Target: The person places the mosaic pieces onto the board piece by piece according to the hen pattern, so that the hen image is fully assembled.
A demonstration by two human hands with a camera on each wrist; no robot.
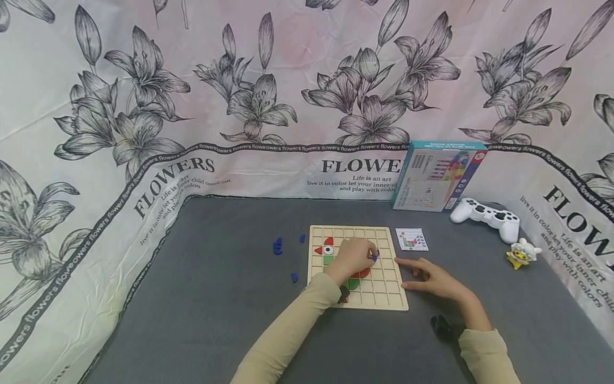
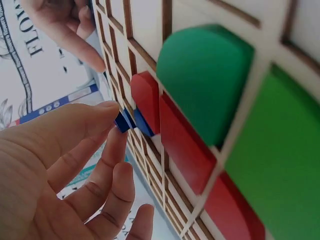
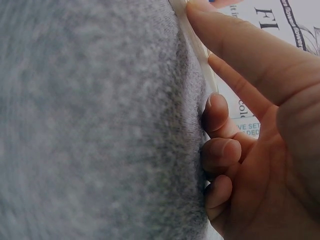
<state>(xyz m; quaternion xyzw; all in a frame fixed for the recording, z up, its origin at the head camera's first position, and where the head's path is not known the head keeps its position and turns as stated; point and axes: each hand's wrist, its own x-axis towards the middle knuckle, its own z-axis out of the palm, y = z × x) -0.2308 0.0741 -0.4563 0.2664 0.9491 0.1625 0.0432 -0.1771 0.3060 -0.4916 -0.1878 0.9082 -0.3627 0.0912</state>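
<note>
Blue pieces lie loose on the dark tabletop, left of the wooden grid board: one cluster and two singles. The board lies flat; its upper left carries two red pieces, an eye piece and a green square. The left hand is over the board, thumb and fingertip pinching a small blue piece just beside another blue piece on the grid. A patterned card lies beyond the board's right edge. The right hand rests thumb and forefinger, spread apart, against that edge, other fingers bent. Farther back stands a box; rightmost are a white controller and a figurine.
</note>
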